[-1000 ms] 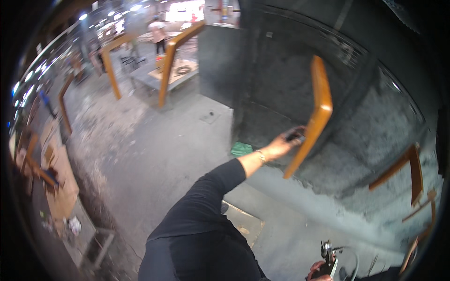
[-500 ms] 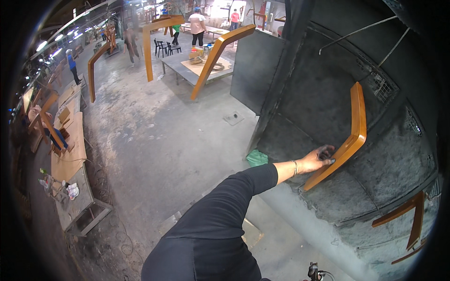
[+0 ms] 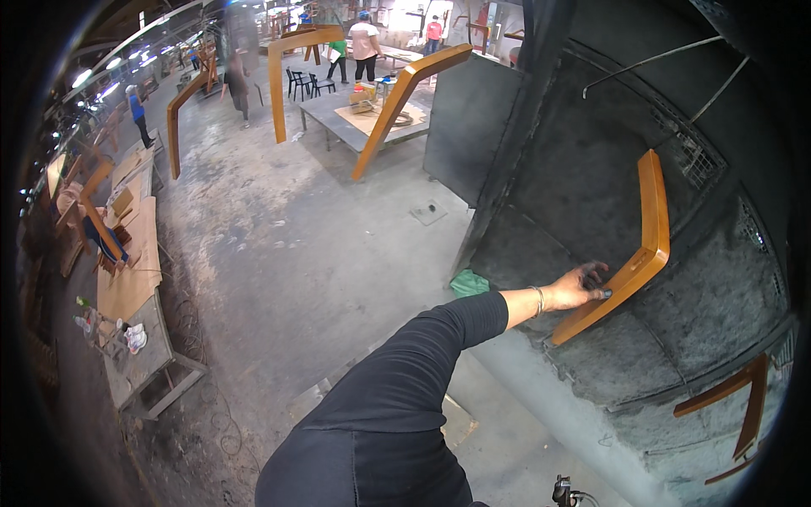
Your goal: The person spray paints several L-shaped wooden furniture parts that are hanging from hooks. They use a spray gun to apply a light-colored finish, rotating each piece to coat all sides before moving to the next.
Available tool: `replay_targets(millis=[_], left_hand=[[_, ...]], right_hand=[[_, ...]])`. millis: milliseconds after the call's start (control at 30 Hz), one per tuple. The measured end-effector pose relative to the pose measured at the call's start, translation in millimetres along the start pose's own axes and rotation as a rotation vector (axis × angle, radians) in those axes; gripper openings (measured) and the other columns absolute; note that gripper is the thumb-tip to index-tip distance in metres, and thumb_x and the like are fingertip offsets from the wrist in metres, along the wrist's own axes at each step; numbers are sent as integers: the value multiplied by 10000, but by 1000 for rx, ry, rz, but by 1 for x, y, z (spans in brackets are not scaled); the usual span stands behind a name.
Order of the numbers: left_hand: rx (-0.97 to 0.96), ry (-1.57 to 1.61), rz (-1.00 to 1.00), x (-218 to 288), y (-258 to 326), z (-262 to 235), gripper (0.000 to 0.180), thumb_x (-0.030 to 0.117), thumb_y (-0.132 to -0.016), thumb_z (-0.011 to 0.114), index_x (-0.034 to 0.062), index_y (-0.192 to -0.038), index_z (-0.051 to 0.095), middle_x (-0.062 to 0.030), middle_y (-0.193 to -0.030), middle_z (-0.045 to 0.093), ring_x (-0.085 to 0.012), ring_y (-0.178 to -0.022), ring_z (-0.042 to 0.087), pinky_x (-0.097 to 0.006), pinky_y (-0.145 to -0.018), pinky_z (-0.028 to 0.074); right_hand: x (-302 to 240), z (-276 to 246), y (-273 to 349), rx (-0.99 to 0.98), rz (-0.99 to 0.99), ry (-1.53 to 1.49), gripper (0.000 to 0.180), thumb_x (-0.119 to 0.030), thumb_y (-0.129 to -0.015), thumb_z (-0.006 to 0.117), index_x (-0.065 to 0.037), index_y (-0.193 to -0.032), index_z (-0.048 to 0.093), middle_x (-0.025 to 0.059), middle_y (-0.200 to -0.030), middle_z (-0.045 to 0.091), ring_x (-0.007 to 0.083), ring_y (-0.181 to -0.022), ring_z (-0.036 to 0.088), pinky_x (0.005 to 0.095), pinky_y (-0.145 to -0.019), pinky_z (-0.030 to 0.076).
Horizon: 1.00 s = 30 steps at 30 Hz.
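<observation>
My left hand, with a bracelet at its wrist and dark-stained fingers, is closed on the lower limb of a bent wooden chair part. Its thumb presses the near face, and the fingers curl at the far edge, partly hidden. The glossy orange-brown part hangs below a metal hook rod, in front of a dark, dusty booth wall. My right hand is out of view. A spray gun with a hose pokes up at the bottom edge; whatever holds it does not show.
Similar bent wooden parts hang ahead and to the left; more are at the lower right. A grey worktable stands ahead, a long bench at left. Green cloth or plastic lies by the booth. Several people stand farther off.
The view has shifted slightly, moving the scene a little rightward. My left hand keeps its place on the wooden part, which looks slightly turned. People in the background have changed pose.
</observation>
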<state>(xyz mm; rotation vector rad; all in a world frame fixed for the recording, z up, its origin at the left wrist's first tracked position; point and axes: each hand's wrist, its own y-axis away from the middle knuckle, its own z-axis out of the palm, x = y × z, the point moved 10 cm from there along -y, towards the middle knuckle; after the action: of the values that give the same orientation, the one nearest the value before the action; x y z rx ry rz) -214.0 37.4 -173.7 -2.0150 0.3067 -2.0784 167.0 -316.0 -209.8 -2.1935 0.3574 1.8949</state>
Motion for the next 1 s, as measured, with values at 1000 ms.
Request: replay_targets(millis=[1000], left_hand=[[-43,-83,109,27,1,-2,406,260,-866,780,80,-1182,600,-31,-1012,618,-162,-955,599,-321,-880,498]], right_hand=[[-21,30,8,-28,-238,-125,392,-254,-1030,405,51,-1047,651,81,-775,654,69,-491,476,210,-431,320]])
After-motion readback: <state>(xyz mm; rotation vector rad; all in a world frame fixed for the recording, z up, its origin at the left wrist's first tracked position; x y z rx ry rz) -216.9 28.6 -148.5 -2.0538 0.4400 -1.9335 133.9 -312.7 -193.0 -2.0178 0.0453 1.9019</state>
